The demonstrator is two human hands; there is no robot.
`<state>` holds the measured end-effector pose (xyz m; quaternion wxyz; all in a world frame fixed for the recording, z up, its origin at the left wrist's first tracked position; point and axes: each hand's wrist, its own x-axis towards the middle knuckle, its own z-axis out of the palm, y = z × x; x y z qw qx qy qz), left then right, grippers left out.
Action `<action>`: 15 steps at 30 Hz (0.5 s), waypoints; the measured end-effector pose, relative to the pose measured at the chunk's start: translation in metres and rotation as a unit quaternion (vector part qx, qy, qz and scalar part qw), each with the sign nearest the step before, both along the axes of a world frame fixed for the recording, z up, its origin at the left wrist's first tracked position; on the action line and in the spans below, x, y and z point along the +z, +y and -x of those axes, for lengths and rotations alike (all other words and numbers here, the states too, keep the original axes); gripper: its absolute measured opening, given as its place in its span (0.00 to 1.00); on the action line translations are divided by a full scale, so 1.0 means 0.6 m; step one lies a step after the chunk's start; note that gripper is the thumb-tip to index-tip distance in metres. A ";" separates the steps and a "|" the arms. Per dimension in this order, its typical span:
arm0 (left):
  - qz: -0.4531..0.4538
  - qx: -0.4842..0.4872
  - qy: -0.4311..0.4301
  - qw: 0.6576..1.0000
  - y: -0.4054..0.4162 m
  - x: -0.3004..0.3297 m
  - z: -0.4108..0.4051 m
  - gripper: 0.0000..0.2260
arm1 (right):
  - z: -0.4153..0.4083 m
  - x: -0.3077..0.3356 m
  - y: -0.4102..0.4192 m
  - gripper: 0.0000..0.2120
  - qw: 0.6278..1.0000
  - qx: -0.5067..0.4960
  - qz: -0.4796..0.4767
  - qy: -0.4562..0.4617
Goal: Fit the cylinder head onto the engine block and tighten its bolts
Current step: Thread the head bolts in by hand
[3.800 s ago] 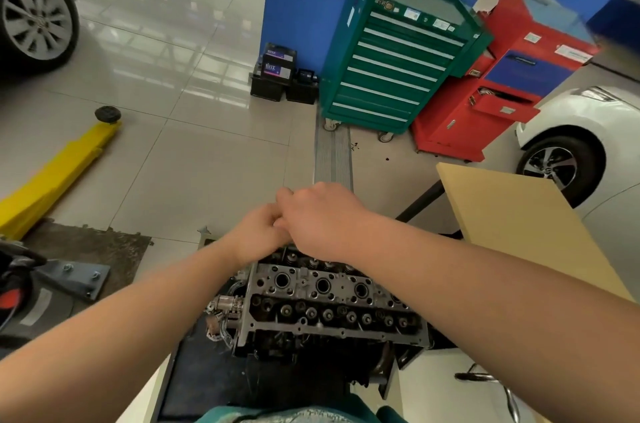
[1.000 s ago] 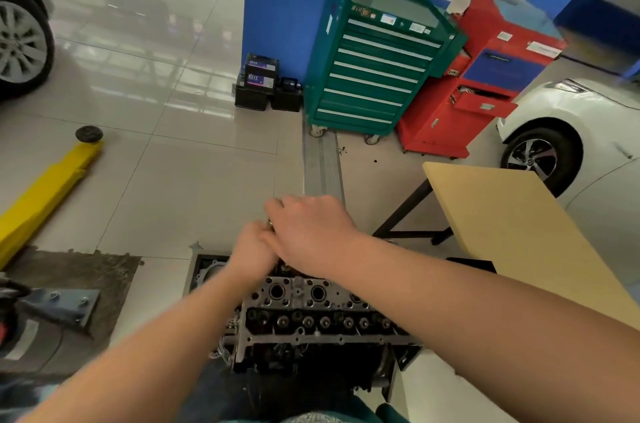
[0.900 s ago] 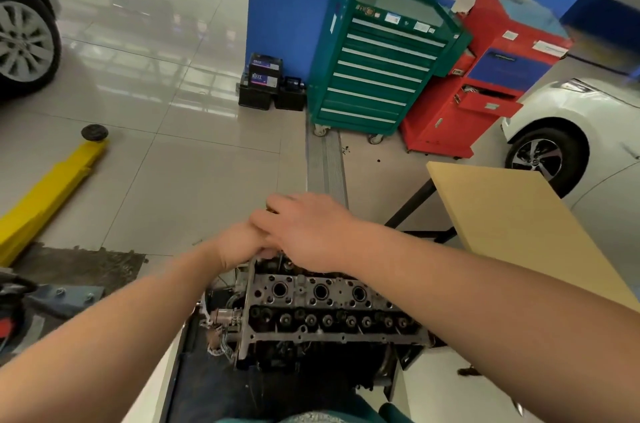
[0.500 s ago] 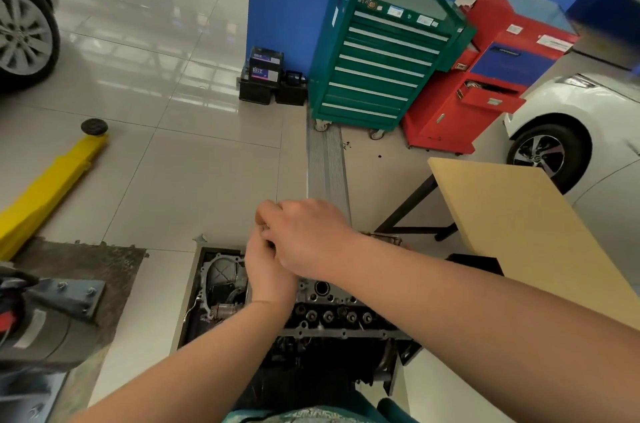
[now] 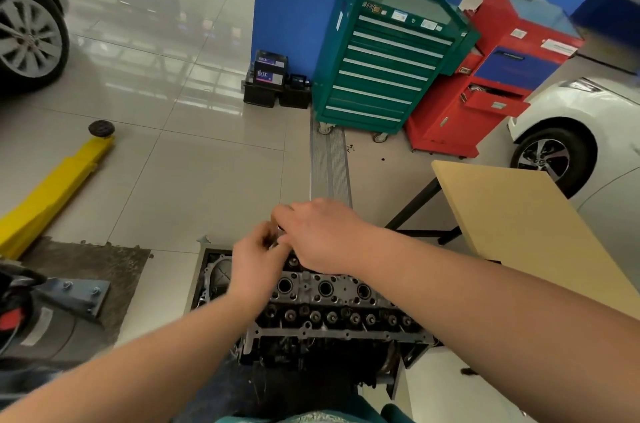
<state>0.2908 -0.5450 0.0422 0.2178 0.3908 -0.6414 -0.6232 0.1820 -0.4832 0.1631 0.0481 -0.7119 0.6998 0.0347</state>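
The grey cylinder head [image 5: 329,305] sits on top of the dark engine block [image 5: 311,350] just in front of me, its round bores and valve rows facing up. Both hands meet over its far left edge. My right hand [image 5: 318,235] curls down over a small metal tool [image 5: 275,232], which shows only as a sliver between the hands. My left hand [image 5: 256,263] comes in from below and pinches the same tool with its fingertips. The tool's lower end and the bolt under it are hidden by the hands.
A tan table [image 5: 519,222] stands to the right. Behind it are a green tool cabinet [image 5: 384,59], a red cabinet [image 5: 502,76] and a white car [image 5: 571,132]. A yellow lift arm [image 5: 52,190] lies at the left, and batteries [image 5: 273,80] stand by the blue wall.
Both hands stay together over the same far corner of the head. My left wrist has shifted back and forth under my right hand; the view has wobbled.
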 end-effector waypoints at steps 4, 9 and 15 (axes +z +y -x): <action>0.026 0.155 0.035 0.987 0.065 -0.004 0.048 0.16 | -0.005 -0.012 0.004 0.10 1.000 -0.015 0.021 0.003; 0.182 -0.084 -0.193 0.961 -0.002 -0.014 0.066 0.08 | 0.011 -0.016 0.007 0.19 0.995 -0.092 0.029 0.013; 0.053 -0.447 -0.043 0.892 -0.118 0.015 0.036 0.10 | 0.004 -0.013 0.006 0.15 0.998 -0.042 0.047 -0.031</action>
